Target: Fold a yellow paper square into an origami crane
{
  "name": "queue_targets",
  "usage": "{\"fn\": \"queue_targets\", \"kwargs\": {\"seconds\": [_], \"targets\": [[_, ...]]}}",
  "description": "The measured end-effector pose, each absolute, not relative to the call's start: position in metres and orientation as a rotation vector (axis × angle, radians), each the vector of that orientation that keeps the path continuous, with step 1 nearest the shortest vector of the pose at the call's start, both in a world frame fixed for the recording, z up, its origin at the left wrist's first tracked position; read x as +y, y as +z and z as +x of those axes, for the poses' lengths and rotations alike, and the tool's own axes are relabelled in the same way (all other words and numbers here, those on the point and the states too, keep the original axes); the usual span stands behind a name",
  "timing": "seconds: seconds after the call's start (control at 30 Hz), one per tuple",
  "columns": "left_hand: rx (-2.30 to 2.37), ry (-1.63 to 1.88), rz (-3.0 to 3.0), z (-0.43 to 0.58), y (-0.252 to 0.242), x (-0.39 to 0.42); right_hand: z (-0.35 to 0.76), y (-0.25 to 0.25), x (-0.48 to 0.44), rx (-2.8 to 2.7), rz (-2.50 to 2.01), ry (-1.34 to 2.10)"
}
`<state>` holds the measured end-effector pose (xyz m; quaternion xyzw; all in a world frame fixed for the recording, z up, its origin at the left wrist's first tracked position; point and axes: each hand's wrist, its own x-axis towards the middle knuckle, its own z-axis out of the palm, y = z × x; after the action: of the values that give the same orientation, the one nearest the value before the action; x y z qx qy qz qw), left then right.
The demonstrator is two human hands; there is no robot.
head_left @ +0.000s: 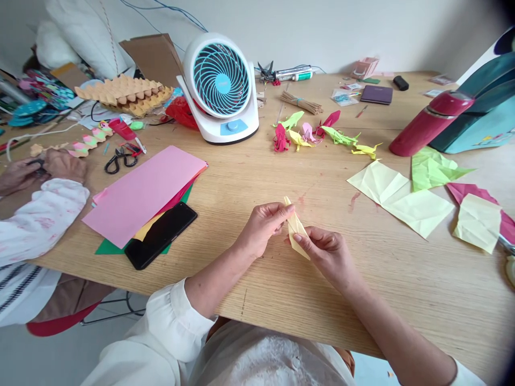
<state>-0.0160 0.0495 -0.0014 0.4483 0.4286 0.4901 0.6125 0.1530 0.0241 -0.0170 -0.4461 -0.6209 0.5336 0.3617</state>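
Observation:
Between my two hands is a narrow piece of folded pale yellow paper [296,231], held just above the wooden table. My left hand [269,224] pinches its upper end between thumb and fingers. Lower down, my right hand [328,249] grips the wider part, the thumb pressed on its face. Beyond my hands lie several small folded paper figures, among them a yellow one [365,151], a green one [340,136] and a red one [281,138]. To the right are creased pale yellow sheets [402,198] and a green sheet [436,169].
A white fan [223,83] stands at the back. On the left, a black phone [161,236] rests on stacked coloured paper [148,193], with scissors [120,160] behind. A co-worker's hands [60,166] are at far left. A red thermos [430,123] stands by a teal bag [483,102].

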Motion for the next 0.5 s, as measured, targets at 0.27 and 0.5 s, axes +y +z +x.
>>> {"fn": "queue_targets", "kwargs": {"seconds": [0.27,0.5], "targets": [[1.076,1.067,1.217,-0.0148,-0.0033,0.0452,0.1516,-0.0164,0.0263,-1.475,-1.191,1.341],[1.115,1.101,1.342,-0.0118,-0.0097,0.0447,0.1495,-0.0174,0.0282,-1.406,-1.139,1.392]]}}
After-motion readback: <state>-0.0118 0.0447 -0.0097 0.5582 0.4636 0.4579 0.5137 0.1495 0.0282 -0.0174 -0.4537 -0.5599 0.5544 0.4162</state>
